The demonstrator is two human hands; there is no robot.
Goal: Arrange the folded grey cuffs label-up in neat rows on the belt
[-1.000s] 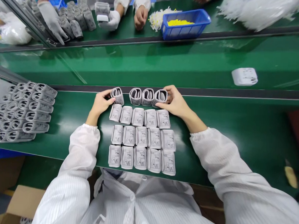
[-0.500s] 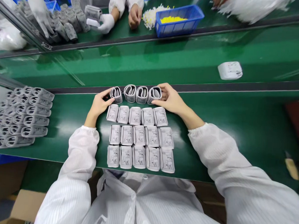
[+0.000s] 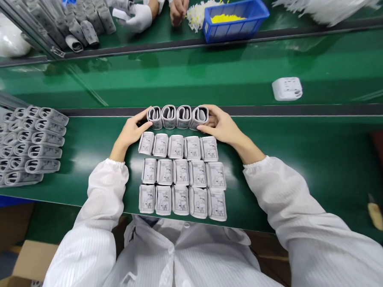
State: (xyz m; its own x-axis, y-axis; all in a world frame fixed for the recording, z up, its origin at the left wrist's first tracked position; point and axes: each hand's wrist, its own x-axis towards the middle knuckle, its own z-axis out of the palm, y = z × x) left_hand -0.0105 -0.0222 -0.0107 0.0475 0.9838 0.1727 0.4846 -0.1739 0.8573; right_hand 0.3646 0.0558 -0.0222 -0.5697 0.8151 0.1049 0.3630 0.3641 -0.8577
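Note:
My left hand [image 3: 131,131] has its thumb and fingers round the leftmost folded paper leaflet [image 3: 154,117] of a short back row. At the other end of that row, my right hand [image 3: 223,126] grips the rightmost folded leaflet [image 3: 199,118]. Between them stand two more leaflets, their curled folds facing up; the row is pressed together side by side. Nearer my body, three rows of similar grey printed leaflets [image 3: 176,147] lie with their printed faces up. Both hands rest by the green worktop [image 3: 293,166].
Stacked folded leaflets [image 3: 24,143] fill the left side. A white plug-like device [image 3: 287,88] sits on the green conveyor [image 3: 188,83] beyond. Across it are a co-worker's gloved hand [image 3: 138,18] and a blue bin [image 3: 234,23] of yellow pieces. A wooden-handled tool [image 3: 375,215] lies right.
My left hand has moved right with the leftmost leaflet, closing the gap in the back row. My right hand keeps its grip. The white device has shifted slightly left along the conveyor.

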